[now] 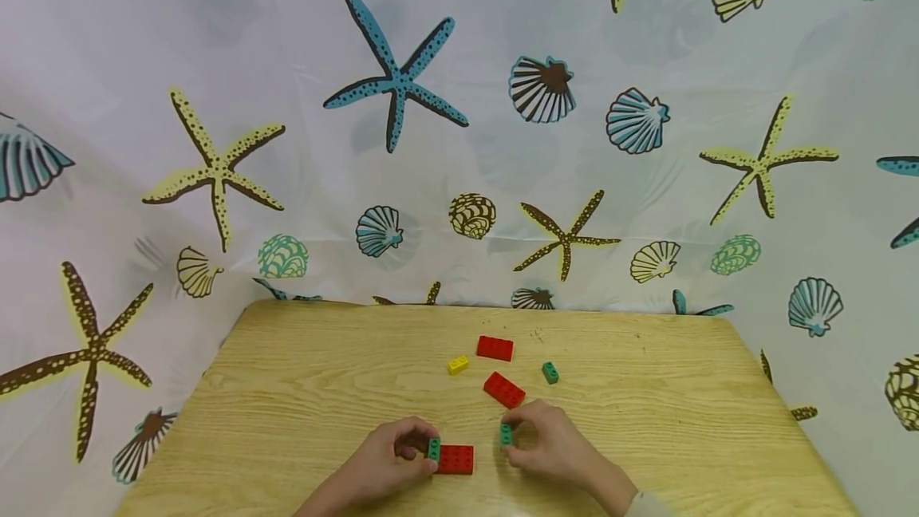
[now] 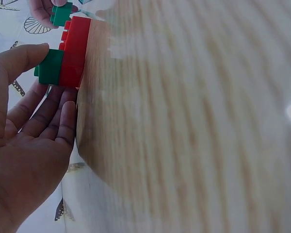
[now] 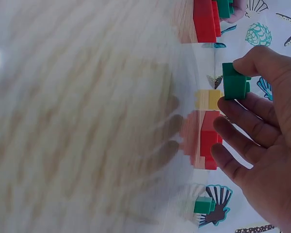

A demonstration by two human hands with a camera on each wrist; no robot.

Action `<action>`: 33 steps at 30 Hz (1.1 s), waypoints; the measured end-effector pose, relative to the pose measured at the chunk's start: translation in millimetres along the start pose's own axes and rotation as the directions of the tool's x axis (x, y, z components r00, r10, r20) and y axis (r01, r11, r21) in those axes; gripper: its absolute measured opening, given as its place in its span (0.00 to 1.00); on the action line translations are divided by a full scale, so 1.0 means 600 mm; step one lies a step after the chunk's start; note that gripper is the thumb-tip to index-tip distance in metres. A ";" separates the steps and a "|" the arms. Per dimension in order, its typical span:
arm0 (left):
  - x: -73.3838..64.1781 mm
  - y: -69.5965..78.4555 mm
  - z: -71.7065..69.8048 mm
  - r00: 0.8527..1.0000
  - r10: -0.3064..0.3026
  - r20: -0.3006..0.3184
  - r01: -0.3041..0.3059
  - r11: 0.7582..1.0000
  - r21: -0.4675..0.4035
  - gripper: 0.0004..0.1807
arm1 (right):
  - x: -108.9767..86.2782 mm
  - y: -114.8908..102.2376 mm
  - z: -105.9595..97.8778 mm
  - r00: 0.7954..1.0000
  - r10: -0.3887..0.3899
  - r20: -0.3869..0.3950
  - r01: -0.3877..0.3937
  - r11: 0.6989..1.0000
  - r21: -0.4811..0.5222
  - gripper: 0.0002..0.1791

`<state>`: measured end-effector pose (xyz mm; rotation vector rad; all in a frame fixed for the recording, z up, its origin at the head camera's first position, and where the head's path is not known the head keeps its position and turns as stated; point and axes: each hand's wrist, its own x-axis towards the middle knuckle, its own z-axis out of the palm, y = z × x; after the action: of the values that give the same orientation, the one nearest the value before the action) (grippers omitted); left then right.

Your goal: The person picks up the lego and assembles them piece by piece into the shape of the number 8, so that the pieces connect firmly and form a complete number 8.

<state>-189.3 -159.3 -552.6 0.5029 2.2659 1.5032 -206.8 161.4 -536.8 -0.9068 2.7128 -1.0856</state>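
Near the table's front, my left hand (image 1: 391, 453) pinches a small green toy brick (image 2: 50, 67) between thumb and fingers. That brick sits on the left end of a red brick (image 1: 456, 459), whose studs show to the right of it. My right hand (image 1: 556, 443) holds another small green brick (image 3: 234, 81) by its ends, thumb on one side and fingertips on the other. In the right wrist view this brick is raised off the table, apart from the red one. The other fingers of the right hand are spread and hold nothing.
Beyond the hands lie two more red bricks, one angled (image 1: 504, 390) and one farther back (image 1: 495, 348). A yellow brick (image 1: 457, 365) and a third green brick (image 1: 550, 372) lie near them. A shell-and-starfish cloth (image 1: 445, 174) hangs around the wooden table (image 1: 309, 373).
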 end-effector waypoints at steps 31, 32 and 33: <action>-0.004 -0.002 0.000 1.000 0.028 -0.007 -0.028 1.000 -0.014 0.19 | 0.015 -0.033 0.028 0.997 -0.008 0.080 0.004 0.999 0.048 0.18; -0.004 -0.002 0.000 1.000 0.028 -0.008 -0.028 0.999 -0.014 0.19 | 0.016 -0.034 0.029 0.997 -0.007 0.082 0.003 0.999 0.049 0.18; -0.004 -0.002 0.000 1.000 0.029 -0.008 -0.029 0.999 -0.015 0.19 | 0.017 -0.034 0.030 0.996 -0.007 0.084 0.002 0.999 0.052 0.19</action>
<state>-187.3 -160.6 -553.4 0.5290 2.2607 1.5379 -199.8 133.2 -535.6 -0.9291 2.6036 -1.0879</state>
